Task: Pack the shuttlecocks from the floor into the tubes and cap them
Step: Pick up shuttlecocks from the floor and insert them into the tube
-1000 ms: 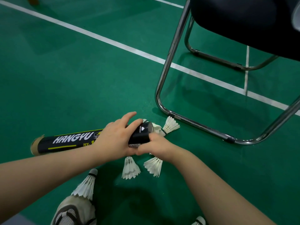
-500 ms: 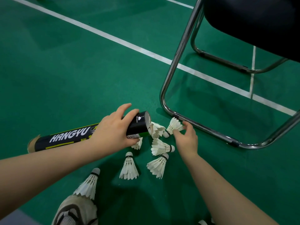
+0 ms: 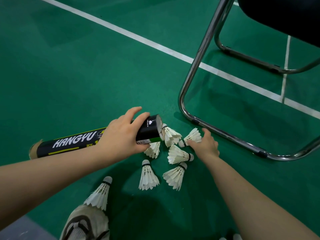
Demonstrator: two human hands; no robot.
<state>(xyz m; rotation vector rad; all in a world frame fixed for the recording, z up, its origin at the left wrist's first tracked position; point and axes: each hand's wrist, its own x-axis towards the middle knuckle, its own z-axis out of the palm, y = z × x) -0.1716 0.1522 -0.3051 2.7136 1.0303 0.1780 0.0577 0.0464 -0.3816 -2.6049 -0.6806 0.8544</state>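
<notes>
- Green court floor [image 3: 72, 70] carries all items; a white line [image 3: 155, 45] crosses it diagonally.
- Left hand [image 3: 121, 135]: grip clamped around a black tube [image 3: 72, 144], near its open end. The index finger is raised off the tube; the thumb wraps underneath.
- Tube position: roughly level and low over the floor, its open end [image 3: 158, 126] pointing away from the left grip toward the right hand. The far end, past the left wrist, is torn brown card. White lettering reads "HANGYU".
- One shuttlecock [image 3: 170, 136] sits at the open end, cork toward the tube, feathers fanned outward. Whether the cork is inside the rim cannot be told.
- Right hand [image 3: 206, 144]: grip loose, fingers spread and curled over a second shuttlecock [image 3: 191, 138], fingertips touching its cork end; not closed on it.
- Third shuttlecock [image 3: 178, 155] lies just beside the right grip, on the wrist side.
- Fourth shuttlecock [image 3: 153, 149] lies directly under the left grip, partly hidden by the thumb.
- Two further shuttlecocks [image 3: 148, 177] [image 3: 174, 175] lie between the two forearms.
- Another shuttlecock [image 3: 100, 194] lies below the left forearm, its feathers touching a shoe [image 3: 84, 224].
- Chrome chair frame [image 3: 194, 80] stands on the floor just beyond the right grip.
</notes>
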